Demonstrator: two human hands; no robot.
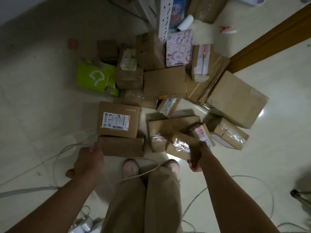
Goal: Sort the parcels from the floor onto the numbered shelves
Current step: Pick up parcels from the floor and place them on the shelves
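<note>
Many cardboard parcels lie heaped on the pale tiled floor in front of my feet. My right hand (196, 159) grips the near end of a small taped brown parcel (179, 146), held just above the pile. My left hand (87, 159) reaches with spread fingers to the left end of a plain brown box (123, 147) and touches it. Directly behind that box sits a box with a white label (117, 120) marked 4-3-24. A small parcel with red and blue writing (202, 133) lies just beyond my right hand. The white perforated shelf post (165, 19) stands at the top.
A green bag (97, 78), a pink patterned box (179, 47) and a large brown box (235, 100) lie among the pile. A wooden door frame (269, 39) runs along the right. White cables (55, 157) loop over the floor around my shoes (130, 168).
</note>
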